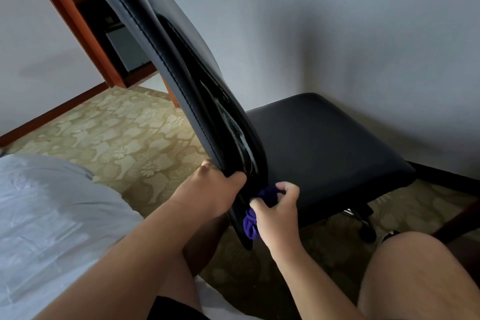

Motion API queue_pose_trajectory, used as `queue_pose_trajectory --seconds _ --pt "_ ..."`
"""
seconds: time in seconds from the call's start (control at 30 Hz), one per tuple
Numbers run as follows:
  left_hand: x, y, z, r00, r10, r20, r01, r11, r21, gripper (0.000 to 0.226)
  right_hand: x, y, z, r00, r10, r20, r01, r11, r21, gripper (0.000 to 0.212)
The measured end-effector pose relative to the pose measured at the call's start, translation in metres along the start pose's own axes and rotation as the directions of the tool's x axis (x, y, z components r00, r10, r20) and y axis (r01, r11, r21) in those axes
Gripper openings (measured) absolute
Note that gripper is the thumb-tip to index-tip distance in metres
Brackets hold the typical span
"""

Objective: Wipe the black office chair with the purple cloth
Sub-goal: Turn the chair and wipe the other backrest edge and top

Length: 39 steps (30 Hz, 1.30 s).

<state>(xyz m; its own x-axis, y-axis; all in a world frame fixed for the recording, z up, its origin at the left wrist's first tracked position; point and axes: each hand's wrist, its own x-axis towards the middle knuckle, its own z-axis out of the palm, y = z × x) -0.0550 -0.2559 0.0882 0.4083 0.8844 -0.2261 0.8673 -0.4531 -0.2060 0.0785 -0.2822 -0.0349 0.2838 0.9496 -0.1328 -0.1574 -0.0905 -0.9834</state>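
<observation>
Black office chair [324, 153] sits by the wall, backrest long axis leaning up-left, seat pointing right. My left hand [210, 189] grips the backrest's bottom edge. My right hand [275, 213] is closed on the bunched purple cloth [253, 225], pressed against the lower back.

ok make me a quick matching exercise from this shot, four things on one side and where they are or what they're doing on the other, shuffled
Things:
1. left hand
2. right hand
3. purple cloth
4. chair seat

States:
A. bunched against the bottom of the backrest
B. bare, nothing lying on it
C. grips the lower edge of the backrest
D. holds the cloth

Pairs: 1-C, 2-D, 3-A, 4-B
</observation>
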Motion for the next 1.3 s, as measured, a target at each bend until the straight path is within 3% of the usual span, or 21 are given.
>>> queue_pose_trajectory --seconds 0.07,0.2,0.3,0.4,0.5,0.67,0.87,0.97,1.07,1.2,1.3 --pt "0.003 -0.002 0.003 1.000 0.018 -0.015 -0.018 0.999 0.028 0.023 -0.003 -0.017 -0.001 0.999 -0.045 0.029 0.043 0.997 0.070 0.047" --pt "0.007 -0.007 0.010 0.998 0.055 -0.042 -0.054 0.998 0.031 0.019 -0.007 -0.038 0.003 0.959 -0.270 0.086 0.259 0.958 0.125 0.045" --pt "0.008 -0.008 0.011 0.998 0.051 -0.033 -0.051 0.999 0.016 0.019 -0.006 -0.036 0.003 0.923 -0.374 0.092 0.375 0.927 0.002 0.040" --pt "0.008 -0.008 0.010 1.000 0.026 0.008 -0.026 1.000 -0.007 0.025 -0.009 -0.022 0.002 0.936 -0.337 0.101 0.347 0.932 -0.103 0.034" --pt "0.008 -0.008 0.005 0.995 -0.038 0.094 0.045 0.996 -0.074 0.027 -0.011 -0.014 0.003 0.953 -0.294 0.071 0.300 0.949 -0.098 0.031" --pt "0.008 -0.008 0.003 0.984 -0.135 0.117 0.157 0.965 -0.212 0.029 -0.012 -0.017 0.008 0.972 -0.225 0.060 0.227 0.973 -0.027 0.028" --pt "0.006 -0.009 0.000 0.971 -0.209 0.119 0.240 0.867 -0.437 0.007 -0.006 -0.062 0.015 0.947 -0.309 0.092 0.308 0.951 0.025 0.033" --pt "0.008 -0.014 0.001 0.985 -0.159 0.070 0.174 0.895 -0.410 0.033 -0.002 -0.071 0.015 0.933 -0.334 0.135 0.339 0.941 -0.016 0.035" --pt "0.008 -0.020 -0.001 0.966 -0.211 0.150 0.258 0.838 -0.480 0.040 -0.003 -0.058 0.014 0.902 -0.387 0.189 0.416 0.897 -0.148 0.031" --pt "-0.001 -0.023 -0.013 0.936 -0.265 0.232 0.351 0.754 -0.555 0.020 -0.006 -0.036 0.018 0.954 -0.245 0.170 0.279 0.937 -0.213 0.028" --pt "-0.001 -0.029 -0.009 0.908 -0.322 0.267 0.418 0.668 -0.616 0.025 -0.011 -0.032 0.024 0.966 -0.222 0.135 0.247 0.946 -0.211 0.027"
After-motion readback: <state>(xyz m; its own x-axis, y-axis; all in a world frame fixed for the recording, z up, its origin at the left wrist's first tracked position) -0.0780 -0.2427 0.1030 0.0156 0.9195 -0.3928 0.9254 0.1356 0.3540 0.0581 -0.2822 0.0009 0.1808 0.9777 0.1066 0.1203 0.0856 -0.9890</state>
